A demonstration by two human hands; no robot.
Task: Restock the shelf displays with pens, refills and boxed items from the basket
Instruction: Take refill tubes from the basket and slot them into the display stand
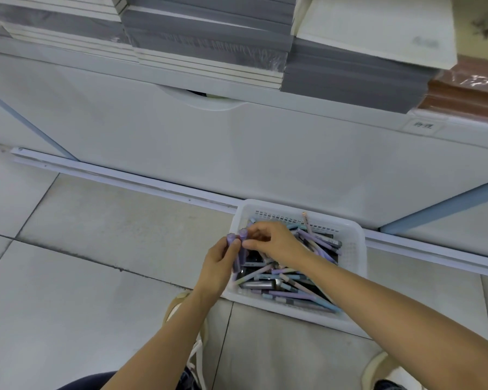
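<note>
Your left grip (220,266) clamped on purple pens (235,250); right grip (273,243) pinches one. Basket (358,249) heaped, so restocking looks barely begun.

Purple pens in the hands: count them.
2: one purple pen in the left hand, a second pen beside it, pinched by the right hand, at the basket's left rim. Fingers may hide more.

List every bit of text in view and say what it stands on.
Nothing reads clearly.
Shelf-edge label: two dark characters, too blurred to read.
White cover, upper right: faint grey print, blurred.
Pens in the basket: barrel print too small to read.
</note>
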